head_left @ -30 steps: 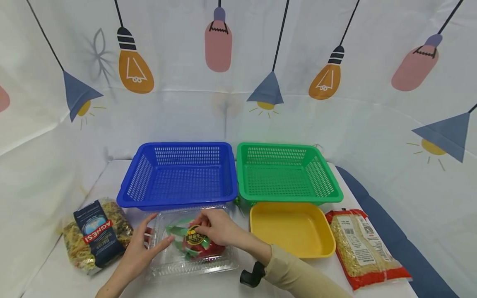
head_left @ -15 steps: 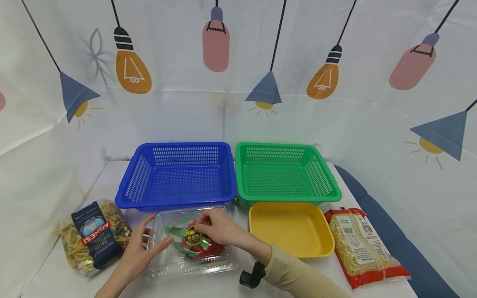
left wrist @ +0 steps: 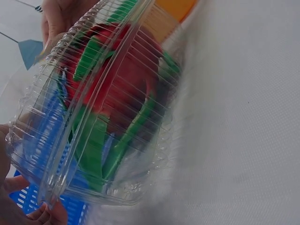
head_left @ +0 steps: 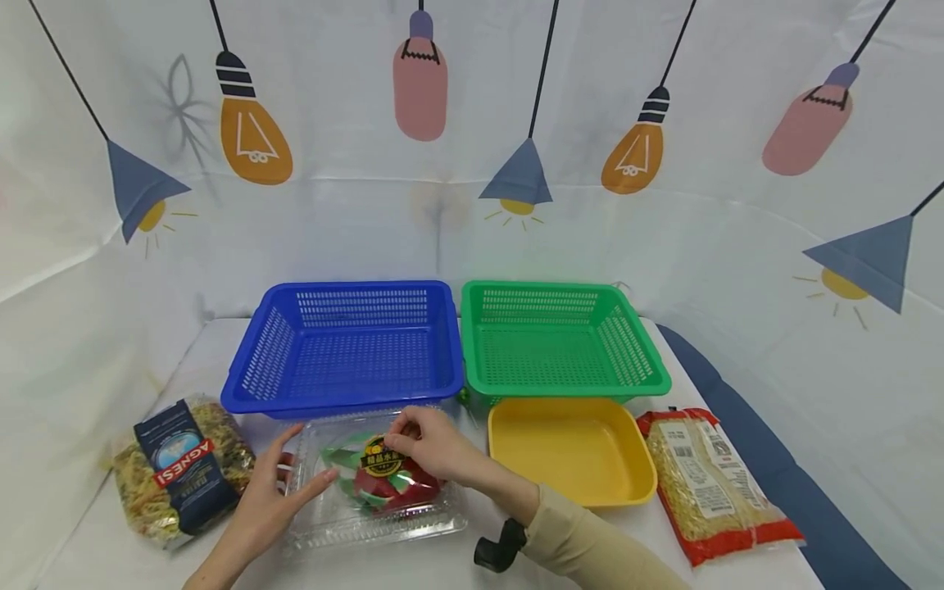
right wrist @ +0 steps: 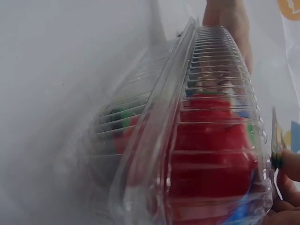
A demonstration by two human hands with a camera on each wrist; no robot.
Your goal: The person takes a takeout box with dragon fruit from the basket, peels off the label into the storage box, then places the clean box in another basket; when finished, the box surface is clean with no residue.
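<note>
A clear plastic container [head_left: 376, 533] with a lid lies on the table, holding a red-and-green item [head_left: 409, 489] that looks like a dragon fruit. On its left side, my left hand [head_left: 258, 504] holds it, thumb over the lid and fingers at the edge; in the left wrist view, the fingers [left wrist: 47, 214] touch its corner. My right hand [head_left: 438, 447] pinches the edge of a round black-and-gold sticker [head_left: 381, 457] above the lid. In the right wrist view, the sticker [right wrist: 276, 133] stands up from the lid, pinched by the right hand [right wrist: 288, 187].
Behind the container stand a blue basket [head_left: 361, 405] and a green basket [head_left: 568, 389]. A yellow tray [head_left: 575, 451] is to its right, then a red-edged bag of grain [head_left: 704, 483]. A pasta bag [head_left: 180, 471] lies at the left.
The sticker has tilted up slightly under my right hand's pinch. My left hand keeps its place on the container. The head view has shifted a little.
</note>
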